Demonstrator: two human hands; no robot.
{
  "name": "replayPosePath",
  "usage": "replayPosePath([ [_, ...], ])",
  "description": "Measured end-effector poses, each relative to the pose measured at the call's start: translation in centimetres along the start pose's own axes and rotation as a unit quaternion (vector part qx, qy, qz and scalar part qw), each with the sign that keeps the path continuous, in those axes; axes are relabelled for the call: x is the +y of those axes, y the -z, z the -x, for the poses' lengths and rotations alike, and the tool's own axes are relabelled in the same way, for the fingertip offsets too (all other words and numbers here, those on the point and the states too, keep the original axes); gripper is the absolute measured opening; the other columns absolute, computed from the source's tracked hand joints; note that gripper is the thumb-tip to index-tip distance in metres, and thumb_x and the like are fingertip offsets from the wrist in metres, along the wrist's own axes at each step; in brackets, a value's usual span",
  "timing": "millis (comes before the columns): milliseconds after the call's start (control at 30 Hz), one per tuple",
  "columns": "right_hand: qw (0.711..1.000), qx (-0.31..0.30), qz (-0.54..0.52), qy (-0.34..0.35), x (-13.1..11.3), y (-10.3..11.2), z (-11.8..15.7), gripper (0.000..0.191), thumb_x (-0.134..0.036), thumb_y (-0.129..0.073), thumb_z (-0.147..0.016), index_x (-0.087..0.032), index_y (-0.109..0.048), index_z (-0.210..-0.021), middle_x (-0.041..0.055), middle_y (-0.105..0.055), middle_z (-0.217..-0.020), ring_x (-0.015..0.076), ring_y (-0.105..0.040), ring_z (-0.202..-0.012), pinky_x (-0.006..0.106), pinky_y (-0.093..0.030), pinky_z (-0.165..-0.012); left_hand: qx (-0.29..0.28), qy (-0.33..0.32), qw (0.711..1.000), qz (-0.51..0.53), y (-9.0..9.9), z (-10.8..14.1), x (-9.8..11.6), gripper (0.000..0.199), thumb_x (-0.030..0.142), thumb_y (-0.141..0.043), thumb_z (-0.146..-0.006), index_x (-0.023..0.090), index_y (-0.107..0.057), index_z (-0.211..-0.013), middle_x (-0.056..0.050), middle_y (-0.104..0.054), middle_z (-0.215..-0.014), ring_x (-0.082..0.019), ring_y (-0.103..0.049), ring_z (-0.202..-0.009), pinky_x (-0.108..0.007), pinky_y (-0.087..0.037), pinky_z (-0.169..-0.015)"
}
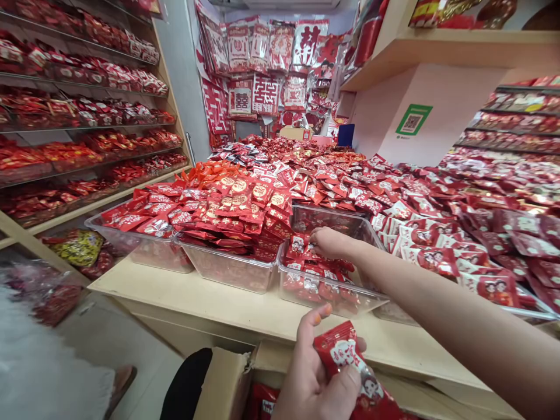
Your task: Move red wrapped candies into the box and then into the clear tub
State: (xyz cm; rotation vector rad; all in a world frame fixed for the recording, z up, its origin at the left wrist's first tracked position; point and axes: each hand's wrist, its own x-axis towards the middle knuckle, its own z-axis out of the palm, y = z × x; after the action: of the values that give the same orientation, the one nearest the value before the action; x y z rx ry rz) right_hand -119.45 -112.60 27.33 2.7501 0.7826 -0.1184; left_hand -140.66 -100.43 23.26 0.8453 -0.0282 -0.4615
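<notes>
My left hand (312, 376) is in the lower middle, its thumb and fingers closed around a red snack packet (343, 353) with white lettering and a small cartoon figure. My right arm reaches in from the lower right over a clear plastic bin (335, 309). Inside the bin, my right hand (331, 242) is closed at the edge of a small red packet (298, 245), its fingertips partly hidden. Similar red packets (312, 281) lie in the front of this bin; its back part holds fewer.
Two heaped clear bins (230, 269) (160, 256) stand to the left on the pale counter (210, 303). More packets spread behind and right. An open cardboard box (225, 382) sits below the counter. Stocked shelves (87, 125) line the left wall. Part of a person in white (48, 361) shows lower left.
</notes>
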Motion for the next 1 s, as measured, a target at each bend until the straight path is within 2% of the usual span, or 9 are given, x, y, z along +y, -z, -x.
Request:
replayPosePath([
  [133,1.000,-0.010,-0.008,-0.019,0.2,0.5,0.2,0.032,-0.030,-0.053,-0.078,-0.015,-0.064,-0.104,0.0121,-0.064,-0.101,0.0218,-0.058,-0.095,0.025,-0.042,-0.080,0.002,-0.022,0.999,-0.032,-0.2,0.2,0.3,0.084,0.037,-0.070,-0.066,0.022,-0.017,-0.129,-0.011,-0.059,-0.102,-0.017,-0.057,-0.080,-0.031,-0.041,-0.076],
  [367,0.999,-0.022,-0.010,-0.045,-0.1,1.6,1.0,0.030,-0.029,-0.053,-0.077,-0.013,-0.066,-0.098,0.0130,-0.067,-0.094,0.0231,-0.061,-0.088,0.026,-0.044,-0.070,-0.004,-0.058,0.996,-0.073,-0.7,0.3,0.8,0.066,0.028,-0.064,-0.074,0.024,-0.024,-0.126,-0.007,-0.061,-0.100,-0.012,-0.058,-0.076,-0.025,-0.043,-0.073],
  [467,0.999,-0.010,-0.012,-0.047,0.1,2.3,1.2,0.027,-0.026,-0.055,-0.074,-0.012,-0.067,-0.095,0.0135,-0.067,-0.092,0.0233,-0.062,-0.086,0.026,-0.044,-0.069,0.000,-0.070,0.995,-0.070,-0.6,0.0,0.5,0.066,0.027,-0.065,-0.072,0.024,-0.026,-0.126,-0.007,-0.061,-0.099,-0.014,-0.058,-0.081,-0.025,-0.044,-0.074],
  [567,0.998,0.024,-0.017,-0.046,0.4,3.9,2.3,0.024,-0.023,-0.053,-0.075,-0.012,-0.067,-0.092,0.0133,-0.067,-0.092,0.0228,-0.061,-0.086,0.027,-0.044,-0.071,0.014,-0.077,0.991,-0.110,-0.3,-0.2,0.4,0.065,0.028,-0.064,-0.073,0.025,-0.026,-0.126,-0.003,-0.062,-0.087,-0.014,-0.058,-0.074,-0.023,-0.044,-0.065],
  [667,0.991,0.111,-0.062,-0.040,-0.2,5.9,5.8,0.026,-0.023,-0.044,-0.081,-0.015,-0.065,-0.095,0.0084,-0.067,-0.092,0.0180,-0.060,-0.084,0.026,-0.044,-0.073,0.026,-0.095,0.985,-0.141,-0.2,0.0,0.8,0.062,0.027,-0.064,-0.074,0.024,-0.029,-0.125,-0.002,-0.061,-0.083,-0.012,-0.056,-0.068,-0.020,-0.042,-0.059],
  [733,0.961,0.212,-0.178,-0.026,-1.5,6.5,9.3,0.023,-0.027,-0.046,-0.081,-0.018,-0.065,-0.091,0.0024,-0.068,-0.084,0.0139,-0.061,-0.074,0.023,-0.046,-0.067,0.027,-0.099,0.984,-0.147,-0.3,0.2,1.1,0.060,0.025,-0.062,-0.075,0.024,-0.029,-0.125,-0.002,-0.062,-0.082,-0.009,-0.055,-0.063,-0.018,-0.042,-0.059],
  [833,0.936,0.202,-0.289,-0.005,-4.2,5.5,14.9,0.022,-0.036,-0.050,-0.079,-0.022,-0.067,-0.082,-0.0021,-0.067,-0.067,0.0109,-0.059,-0.054,0.020,-0.045,-0.048,0.011,-0.115,0.987,-0.109,-0.5,0.3,1.4,0.061,0.020,-0.060,-0.077,0.025,-0.025,-0.126,-0.001,-0.062,-0.087,-0.009,-0.057,-0.069,-0.020,-0.045,-0.067],
  [933,0.916,0.185,-0.356,-0.013,-6.7,3.1,18.5,0.015,-0.033,-0.056,-0.077,-0.026,-0.066,-0.086,-0.0027,-0.069,-0.076,0.0119,-0.062,-0.062,0.020,-0.048,-0.053,-0.021,-0.128,0.990,-0.060,-0.6,0.3,1.3,0.065,0.014,-0.060,-0.076,0.025,-0.022,-0.127,-0.003,-0.061,-0.097,-0.012,-0.058,-0.084,-0.026,-0.044,-0.081],
  [1000,0.889,0.184,-0.418,-0.023,-7.9,1.4,19.6,0.015,-0.032,-0.058,-0.076,-0.027,-0.064,-0.088,-0.0024,-0.069,-0.082,0.0129,-0.063,-0.068,0.021,-0.050,-0.059,-0.027,-0.120,0.990,-0.068,-0.7,0.4,1.2,0.068,0.013,-0.061,-0.076,0.024,-0.021,-0.129,-0.003,-0.061,-0.094,-0.012,-0.059,-0.080,-0.025,-0.045,-0.077],
])
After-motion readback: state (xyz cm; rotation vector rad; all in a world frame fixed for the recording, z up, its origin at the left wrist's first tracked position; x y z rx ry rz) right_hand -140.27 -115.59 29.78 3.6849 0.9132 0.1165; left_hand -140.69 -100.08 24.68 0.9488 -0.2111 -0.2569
